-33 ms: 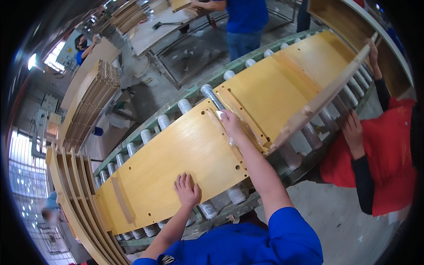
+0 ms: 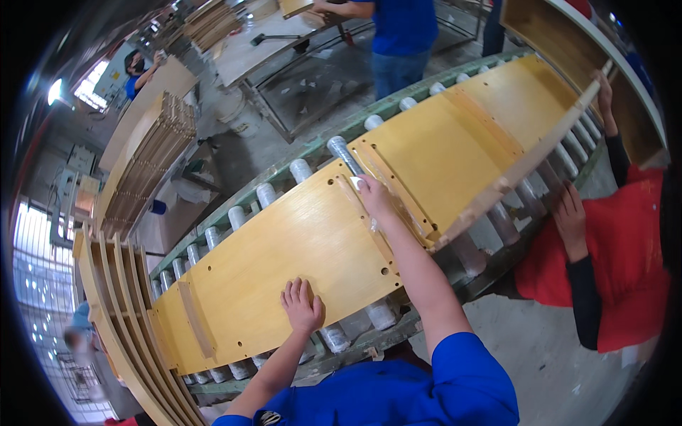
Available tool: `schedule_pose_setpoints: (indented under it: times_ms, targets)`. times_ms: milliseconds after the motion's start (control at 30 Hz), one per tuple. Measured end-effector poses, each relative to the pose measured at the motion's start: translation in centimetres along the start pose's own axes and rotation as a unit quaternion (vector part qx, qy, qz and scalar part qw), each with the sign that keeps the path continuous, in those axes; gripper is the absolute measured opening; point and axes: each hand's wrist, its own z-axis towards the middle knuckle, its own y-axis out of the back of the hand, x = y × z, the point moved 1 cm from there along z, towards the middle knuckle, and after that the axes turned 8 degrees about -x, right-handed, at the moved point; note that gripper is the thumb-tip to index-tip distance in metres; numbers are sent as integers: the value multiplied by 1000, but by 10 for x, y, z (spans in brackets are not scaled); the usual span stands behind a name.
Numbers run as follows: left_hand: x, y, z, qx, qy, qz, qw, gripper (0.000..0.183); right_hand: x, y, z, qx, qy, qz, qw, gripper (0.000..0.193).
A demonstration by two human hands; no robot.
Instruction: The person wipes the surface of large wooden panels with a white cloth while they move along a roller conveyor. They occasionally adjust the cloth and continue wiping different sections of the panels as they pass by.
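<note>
A long yellow wooden panel (image 2: 263, 277) with drilled holes and cross strips lies on the roller conveyor in front of me. My left hand (image 2: 301, 305) rests flat on its near side, fingers spread. At the panel's right end, my right hand (image 2: 373, 193) is closed on a small white piece (image 2: 356, 182), held against the strip along that end; whether it is cloth or paper I cannot tell. Just beyond that hand, a second yellow panel (image 2: 440, 142) lies on the rollers, a narrow gap between the two.
The conveyor's rollers (image 2: 266, 194) show along both sides. Slatted wooden frames (image 2: 128, 312) stand at the left end. At right, a co-worker in red (image 2: 604, 263) holds a long board (image 2: 526, 167) upright over the second panel. Stacked boards (image 2: 145, 163) and a worktable (image 2: 249, 53) are behind.
The view has shifted very slightly. Both my hands keep their places on the panel, and the right still holds the white piece.
</note>
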Motion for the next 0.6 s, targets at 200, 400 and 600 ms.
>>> schedule_pose_setpoints:
  times_ms: [200,400,600]
  targets:
    - [9,2,-5,8,31,-11,999,52,12,-37,38,21,49,-149,987,30]
    - [11,4,1,2,38,-42,998,51,7,-45,67,52,107,-210,971,22]
    - [13,8,0,0,49,-52,997,51,6,-60,70,69,111,-272,953,23]
